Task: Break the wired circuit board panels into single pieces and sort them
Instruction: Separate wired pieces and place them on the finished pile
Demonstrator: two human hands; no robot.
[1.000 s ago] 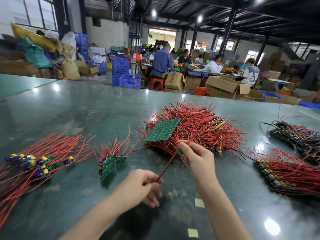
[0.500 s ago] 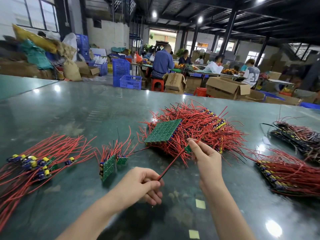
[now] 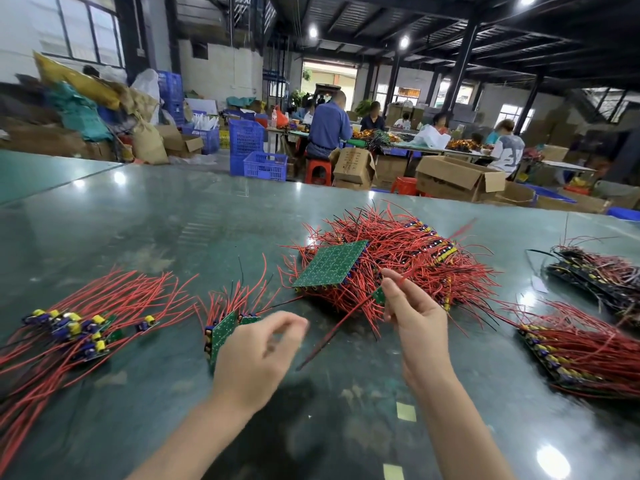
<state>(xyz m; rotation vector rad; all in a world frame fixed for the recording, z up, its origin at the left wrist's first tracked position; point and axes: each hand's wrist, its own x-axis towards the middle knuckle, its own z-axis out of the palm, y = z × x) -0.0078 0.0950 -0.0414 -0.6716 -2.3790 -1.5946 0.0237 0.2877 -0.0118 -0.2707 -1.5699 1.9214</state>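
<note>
Right hand: your right hand (image 3: pixel 414 323) pinches a single piece (image 3: pixel 379 295), a small green board, thumb and forefinger closed on it so its wire hangs free.
Wire: the red wire (image 3: pixel 332 336) runs long-axis from your pinch down toward the near edge, tip pointing at your left wrist.
Left hand: your left hand (image 3: pixel 258 355) is blurred, fingers loosely curled, holding nothing.
Location: above the counter (image 3: pixel 173 220), just in front of the middle pile (image 3: pixel 398 265).
Sorted heap: singles (image 3: pixel 69 329) lie by the left edge, wires fanned away from you; likely the drop spot.
Part panel: a broken panel (image 3: pixel 221 336) stands tilted beside your left hand, handy for the next snap.
</note>
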